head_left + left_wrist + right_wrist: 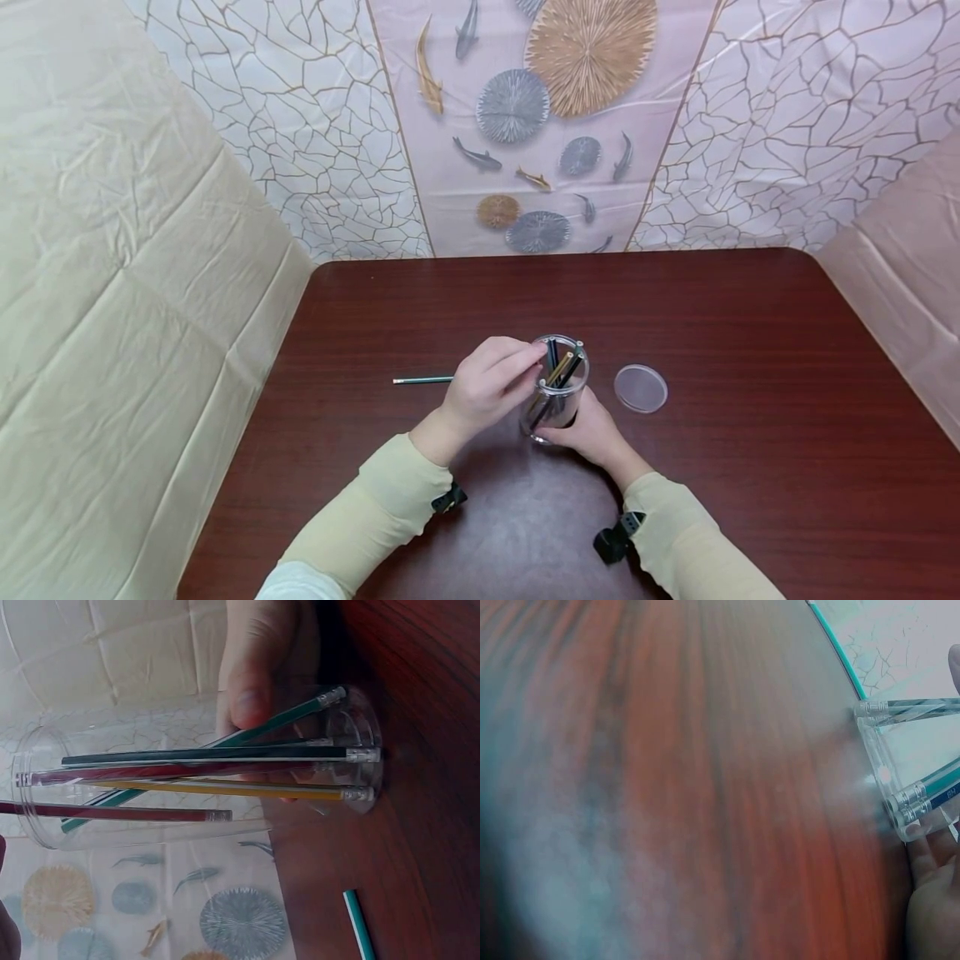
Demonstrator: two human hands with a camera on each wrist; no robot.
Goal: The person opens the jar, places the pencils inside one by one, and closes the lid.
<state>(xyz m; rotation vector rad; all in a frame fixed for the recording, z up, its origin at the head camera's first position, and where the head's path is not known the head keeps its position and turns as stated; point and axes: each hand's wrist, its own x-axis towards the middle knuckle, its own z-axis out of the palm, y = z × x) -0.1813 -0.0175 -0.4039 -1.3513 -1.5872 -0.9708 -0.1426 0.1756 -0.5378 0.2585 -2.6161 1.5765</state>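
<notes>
On the wood-grained table (375, 317) I see one green pencil (422, 380) left of the clear, cylindrical jar (553, 408), one round lid (641, 388) right. The right hand (600, 433) grips the jar; the left hand (491, 383) pinches one red pencil (127, 811) through its mouth. Others inside overlap; I can't count them.
</notes>
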